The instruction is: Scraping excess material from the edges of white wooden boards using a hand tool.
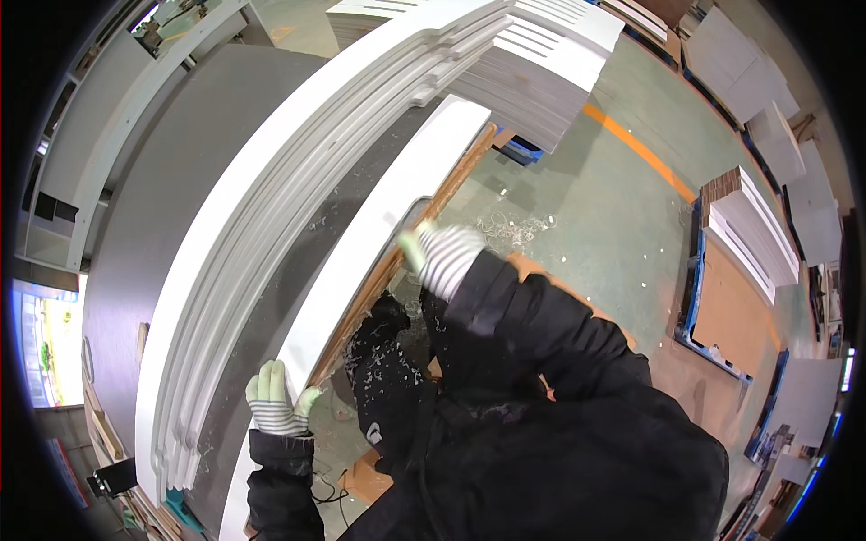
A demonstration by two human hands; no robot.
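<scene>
Gripping the near edge of a long white panel point(379, 225), the left hand point(275, 398) wears a striped knit glove with pale green fingertips, and its fingers close over the board's edge low in the view. The right hand point(444, 254), gloved the same way, rests farther up on the same edge, with the fingers curled against it; motion blur keeps me from telling whether anything small is held inside the fist. Both hands are well apart along the board. The panel lies on a dark grey tabletop point(180, 180), its outer side hanging just past a brown wooden strip point(397, 261) that runs beneath it. Just beside it, toward the left, lies a stack of white slotted panels point(298, 189). White shavings point(514, 230) are scattered on the green floor point(577, 225) near the right hand. More stacked white boards point(753, 234) sit on a blue pallet point(690, 298) to the right, well apart. Black jacket sleeves cover both forearms.
</scene>
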